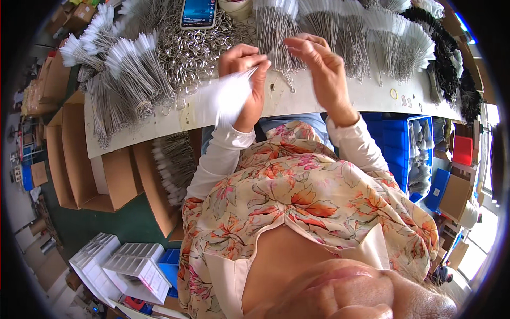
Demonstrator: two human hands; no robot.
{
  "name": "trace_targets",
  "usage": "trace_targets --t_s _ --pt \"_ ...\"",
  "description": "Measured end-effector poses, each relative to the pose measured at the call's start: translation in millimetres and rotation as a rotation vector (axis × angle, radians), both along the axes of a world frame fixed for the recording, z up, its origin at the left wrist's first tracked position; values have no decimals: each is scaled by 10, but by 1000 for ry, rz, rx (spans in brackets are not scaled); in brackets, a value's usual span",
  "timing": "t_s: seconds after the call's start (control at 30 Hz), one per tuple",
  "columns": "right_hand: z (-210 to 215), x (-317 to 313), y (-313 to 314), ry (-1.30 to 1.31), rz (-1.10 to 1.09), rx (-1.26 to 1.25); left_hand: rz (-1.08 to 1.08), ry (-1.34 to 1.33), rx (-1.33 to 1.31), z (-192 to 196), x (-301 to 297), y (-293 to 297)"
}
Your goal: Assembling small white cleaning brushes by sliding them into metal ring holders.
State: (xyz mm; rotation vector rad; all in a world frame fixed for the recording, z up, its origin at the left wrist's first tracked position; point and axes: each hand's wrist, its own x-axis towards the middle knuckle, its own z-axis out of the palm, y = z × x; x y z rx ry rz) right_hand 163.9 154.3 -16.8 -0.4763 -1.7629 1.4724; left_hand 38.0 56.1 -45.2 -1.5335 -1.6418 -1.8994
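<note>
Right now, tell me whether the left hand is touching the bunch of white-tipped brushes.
Touching. The head view shows the left hand closed around the bunch of white-tipped brushes, whose blurred white tips fan out below its fingers.

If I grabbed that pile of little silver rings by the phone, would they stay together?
Probably not. The silver rings lie loose and heaped on the table, so a handful would likely spill and slide apart. Being round, strays might roll. They look like thin metal, so each seems light, though a full handful could feel weighty.
</note>
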Motion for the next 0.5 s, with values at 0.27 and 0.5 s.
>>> trace_targets --t_s 0.27,0.5 --pt "-400 221 299 401 325 -1145 -310 75 -124 -99 395 220" --pt "357 870 695 -917 37 408 -575 -167 -491 -440 258 69"
